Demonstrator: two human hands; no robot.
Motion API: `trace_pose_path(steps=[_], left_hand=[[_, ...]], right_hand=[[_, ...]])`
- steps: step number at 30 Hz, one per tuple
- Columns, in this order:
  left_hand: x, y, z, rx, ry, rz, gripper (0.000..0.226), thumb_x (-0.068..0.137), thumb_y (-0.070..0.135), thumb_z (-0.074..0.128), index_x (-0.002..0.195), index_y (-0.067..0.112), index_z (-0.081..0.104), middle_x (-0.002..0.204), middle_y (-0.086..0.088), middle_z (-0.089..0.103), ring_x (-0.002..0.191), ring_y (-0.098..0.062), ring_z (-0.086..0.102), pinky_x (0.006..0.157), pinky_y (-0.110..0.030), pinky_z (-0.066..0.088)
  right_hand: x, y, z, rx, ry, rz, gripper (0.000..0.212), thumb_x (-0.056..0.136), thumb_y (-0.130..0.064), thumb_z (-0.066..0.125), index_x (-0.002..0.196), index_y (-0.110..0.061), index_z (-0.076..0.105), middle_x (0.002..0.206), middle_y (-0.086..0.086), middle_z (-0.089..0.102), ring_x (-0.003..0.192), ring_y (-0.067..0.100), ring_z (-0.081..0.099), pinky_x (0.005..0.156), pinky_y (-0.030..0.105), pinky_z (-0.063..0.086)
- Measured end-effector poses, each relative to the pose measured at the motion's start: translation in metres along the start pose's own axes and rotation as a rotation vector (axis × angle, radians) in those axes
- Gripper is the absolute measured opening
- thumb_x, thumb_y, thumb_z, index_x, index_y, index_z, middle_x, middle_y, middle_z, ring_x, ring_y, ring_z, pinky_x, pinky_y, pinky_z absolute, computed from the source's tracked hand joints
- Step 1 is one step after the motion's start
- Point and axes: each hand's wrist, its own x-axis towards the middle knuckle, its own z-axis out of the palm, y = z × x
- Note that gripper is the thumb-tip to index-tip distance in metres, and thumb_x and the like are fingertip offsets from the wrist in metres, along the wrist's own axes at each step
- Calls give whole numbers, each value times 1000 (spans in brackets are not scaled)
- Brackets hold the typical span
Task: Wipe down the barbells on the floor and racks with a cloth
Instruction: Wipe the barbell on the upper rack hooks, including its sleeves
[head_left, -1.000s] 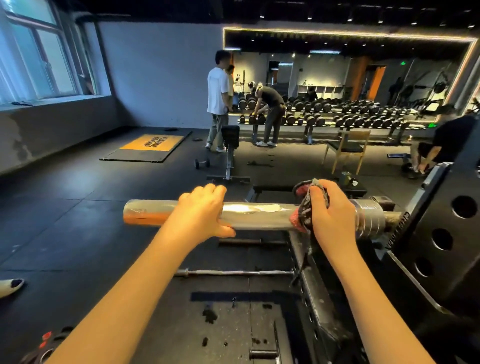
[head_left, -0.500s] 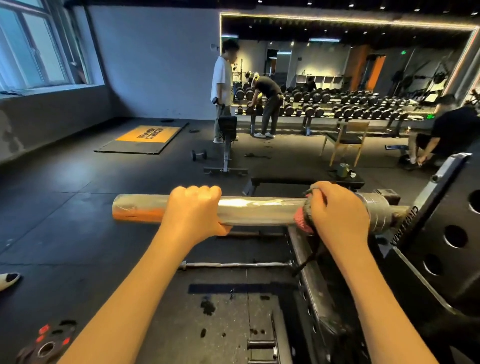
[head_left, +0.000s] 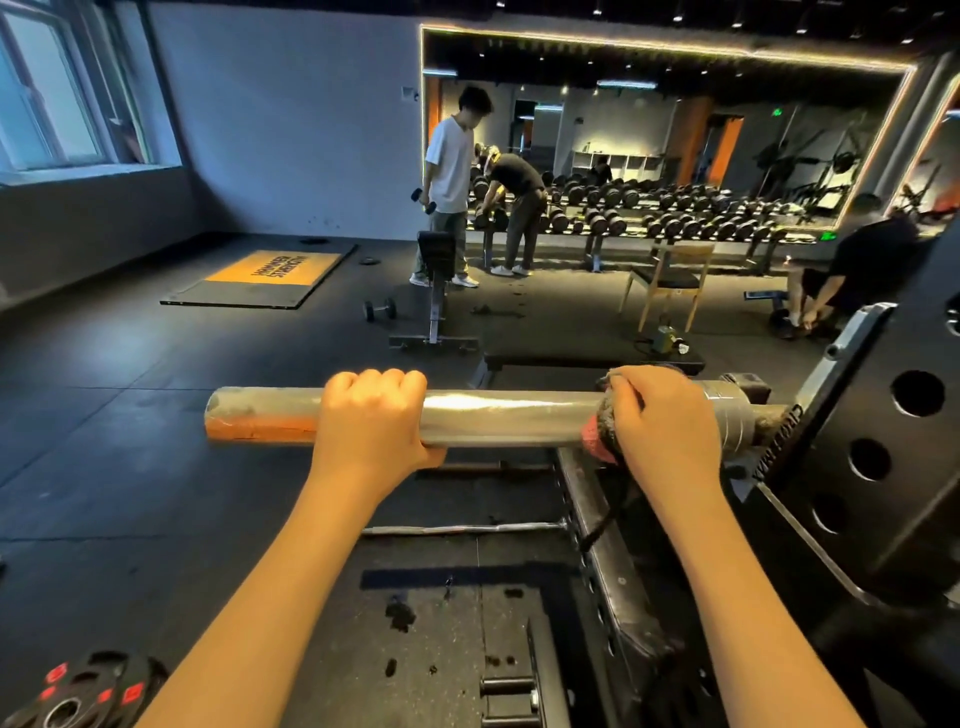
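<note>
A thick steel barbell sleeve (head_left: 509, 418) with an orange stripe near its free left end lies level across the middle of the view, its right end resting in the black rack (head_left: 893, 467). My left hand (head_left: 371, 428) grips the sleeve from above, fingers curled over it. My right hand (head_left: 665, 421) wraps a dark grey and red cloth (head_left: 600, 436) around the sleeve close to its collar. A thin bar (head_left: 467, 529) lies on the floor below.
A weight plate (head_left: 78, 696) with red marks sits at the bottom left. Beyond the bar stand a bench (head_left: 436, 291), a small dumbbell (head_left: 380, 309), a wooden chair (head_left: 670, 280), a dumbbell rack by the mirror and three people. An orange mat (head_left: 270, 273) lies at the left.
My left hand has closed fully round the sleeve, where its fingers lay looser before. My right hand has stayed by the collar with the cloth. The view has tilted down slightly.
</note>
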Motion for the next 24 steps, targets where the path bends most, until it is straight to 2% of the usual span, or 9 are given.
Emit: trace_pose_path(steps=[3,5,7,11,14,17,20,22,24], left_hand=[[-2,2,3,20,16,-28,53,47,41,90,73,7,59,61,-8,58,52,-26,54,57,-34,41],[-3,3,3,24,17,-33,52,49,41,89,75,7,59,63,-8,59,54,-27,55,58,-34,42],[-3,3,4,24,20,-28,52,51,41,89,77,6,60,64,-9,60,55,-27,57,59,-35,43],[-4,3,5,19,30,-31,53,50,40,90,77,6,60,64,-10,60,56,-28,57,58,-35,43],[-4,3,6,26,29,-39,53,50,41,89,77,6,60,65,-10,60,56,-28,57,59,-35,43],[-4,3,6,27,18,-47,53,51,40,88,78,5,60,66,-10,61,57,-29,57,60,-36,43],[-4,3,6,22,5,-45,54,52,41,89,80,6,61,69,-11,62,60,-29,59,61,-37,45],[-4,2,5,20,13,-38,54,50,41,89,79,6,60,67,-10,61,58,-29,58,60,-36,43],[-4,3,4,18,20,-41,54,48,42,89,77,7,60,66,-9,60,57,-28,57,59,-35,42]], right_hand=[[-12,-20,15,-20,-4,-115,36,93,-29,40,101,-13,71,109,5,68,108,25,57,101,43,37],[-23,-29,24,27,-53,-211,36,93,-32,44,114,-16,69,124,5,62,122,24,50,109,43,32],[-27,-19,21,17,-49,-249,37,93,-31,47,122,-18,65,132,9,55,127,27,44,108,43,33],[-34,18,9,-170,148,-98,44,95,-32,37,123,-11,63,122,18,53,116,36,49,96,49,42],[-39,3,22,-127,179,-67,44,97,-25,35,129,-4,57,130,17,53,125,35,45,107,46,33],[-43,-40,38,-39,86,-229,45,93,-23,39,132,-6,54,135,13,54,130,30,45,114,39,24],[-44,-47,33,5,-98,-413,51,90,-29,41,138,-13,49,144,6,49,135,23,41,116,32,23],[-36,-23,23,-20,-126,-394,49,93,-35,41,137,-17,51,144,4,48,136,22,39,116,37,26],[-31,-3,15,-83,-47,-270,49,95,-39,36,135,-16,54,143,7,50,137,26,37,115,45,26]])
